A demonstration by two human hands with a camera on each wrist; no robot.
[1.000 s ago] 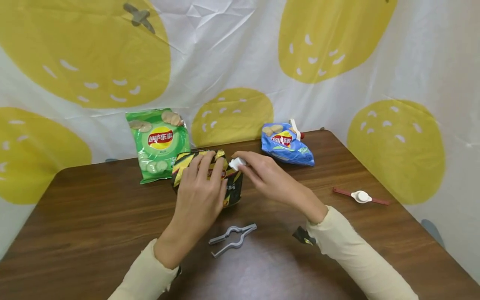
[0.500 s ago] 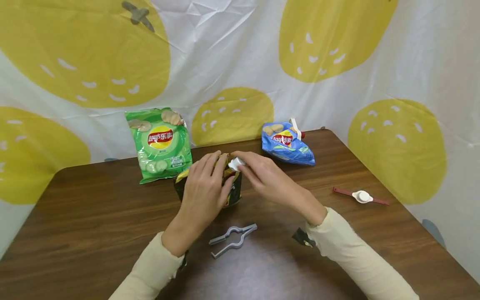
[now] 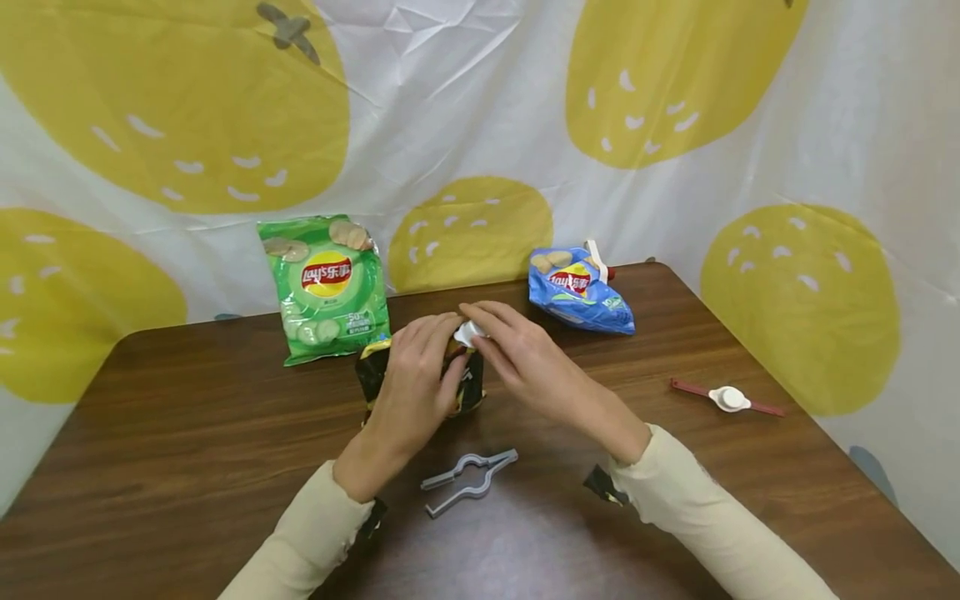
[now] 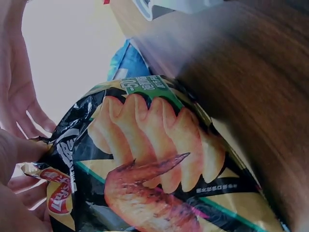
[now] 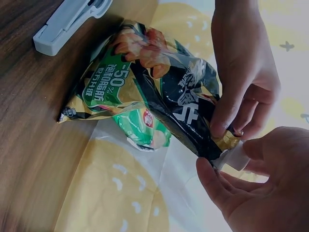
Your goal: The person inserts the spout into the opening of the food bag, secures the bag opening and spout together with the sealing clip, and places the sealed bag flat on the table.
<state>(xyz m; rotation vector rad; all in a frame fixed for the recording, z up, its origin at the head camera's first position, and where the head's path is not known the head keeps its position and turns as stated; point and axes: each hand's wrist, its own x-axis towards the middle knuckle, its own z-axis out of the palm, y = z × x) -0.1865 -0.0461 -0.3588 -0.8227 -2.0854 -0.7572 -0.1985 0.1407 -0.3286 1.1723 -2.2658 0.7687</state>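
Note:
A black and gold bag of chips (image 3: 468,390) stands on the table with its top bunched up. My left hand (image 3: 411,375) pinches that top edge between thumb and fingers, which the right wrist view shows from the side. Close against it, my right hand (image 3: 536,362) holds a small white piece (image 5: 236,157) at the gathered corner of the bag; fingers cover much of it, so its kind is unclear. In the left wrist view the bag's printed front (image 4: 159,145) fills the middle. A grey clip (image 3: 472,483) with spread arms lies on the table nearer to me.
Behind the bag a green chip bag (image 3: 326,292) leans against the patterned cloth. A blue chip bag (image 3: 577,292) with a white and red clip (image 3: 597,260) sits at the back right. A red strip with a white round cap (image 3: 729,398) lies on the table's right side.
My left hand has moved right along the bag's top, up to the right hand. The bag's top has folded down and bunched. My right hand has stayed nearly in place with the white piece.

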